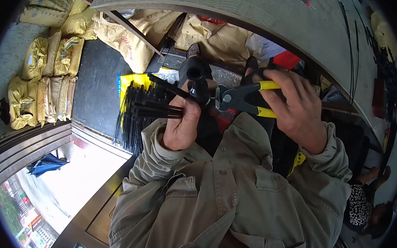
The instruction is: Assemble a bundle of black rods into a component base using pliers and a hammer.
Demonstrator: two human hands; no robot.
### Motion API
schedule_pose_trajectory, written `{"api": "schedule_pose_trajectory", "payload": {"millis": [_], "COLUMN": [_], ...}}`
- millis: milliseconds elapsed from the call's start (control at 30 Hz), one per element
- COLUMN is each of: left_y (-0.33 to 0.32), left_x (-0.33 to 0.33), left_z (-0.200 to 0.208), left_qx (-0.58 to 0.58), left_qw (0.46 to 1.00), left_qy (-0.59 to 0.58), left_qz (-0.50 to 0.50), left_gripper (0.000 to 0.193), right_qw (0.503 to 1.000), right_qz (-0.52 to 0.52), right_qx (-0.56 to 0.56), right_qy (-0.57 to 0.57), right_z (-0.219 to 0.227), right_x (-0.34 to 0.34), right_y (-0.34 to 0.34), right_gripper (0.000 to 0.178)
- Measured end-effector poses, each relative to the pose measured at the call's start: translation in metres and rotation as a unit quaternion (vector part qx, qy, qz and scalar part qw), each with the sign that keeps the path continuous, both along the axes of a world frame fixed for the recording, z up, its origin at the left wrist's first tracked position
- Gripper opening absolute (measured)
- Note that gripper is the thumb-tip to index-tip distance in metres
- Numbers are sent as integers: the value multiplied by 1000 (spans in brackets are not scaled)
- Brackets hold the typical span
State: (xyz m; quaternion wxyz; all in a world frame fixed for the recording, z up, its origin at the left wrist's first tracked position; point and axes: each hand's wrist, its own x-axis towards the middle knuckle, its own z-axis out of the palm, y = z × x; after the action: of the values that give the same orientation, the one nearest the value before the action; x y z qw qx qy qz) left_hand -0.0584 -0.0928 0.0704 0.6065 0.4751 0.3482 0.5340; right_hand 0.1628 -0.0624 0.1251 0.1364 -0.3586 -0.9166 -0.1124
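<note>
My left hand [180, 128] is closed around a black plastic part [198, 90] with a round open end, held upright in front of my chest. Several thick black rods [156, 110] stick out to the left of the same hand; how they join the part is hidden. My right hand [296, 108] grips end-cutting pliers [238, 98] by their yellow-sleeved handles, which are spread apart. The pliers' jaws are at the right side of the black part. Whether they bite into it I cannot tell.
Long thin black strips [138, 109] lie in a heap on a yellow sack [140, 80] at left. Filled sacks [51, 81] are stacked further left. A worktable [259, 14] curves across the far side, with more black strips [355, 56] on it. Another person [362, 202] is at far right.
</note>
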Motion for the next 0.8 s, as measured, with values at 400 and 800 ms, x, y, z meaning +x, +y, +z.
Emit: {"api": "schedule_pose_trajectory", "payload": {"millis": [400, 800], "left_y": [1, -1], "left_x": [15, -8], "left_z": [10, -3], "left_qx": [-29, -12], "left_qw": [994, 998], "left_qy": [91, 60], "left_qz": [57, -4], "left_gripper": [80, 80], "right_qw": [987, 974], "right_qz": [1, 88], "right_qx": [97, -198], "right_qy": [-127, 69], "right_z": [23, -7], "right_x": [7, -3], "right_y": [2, 7], "right_gripper": [15, 19]}}
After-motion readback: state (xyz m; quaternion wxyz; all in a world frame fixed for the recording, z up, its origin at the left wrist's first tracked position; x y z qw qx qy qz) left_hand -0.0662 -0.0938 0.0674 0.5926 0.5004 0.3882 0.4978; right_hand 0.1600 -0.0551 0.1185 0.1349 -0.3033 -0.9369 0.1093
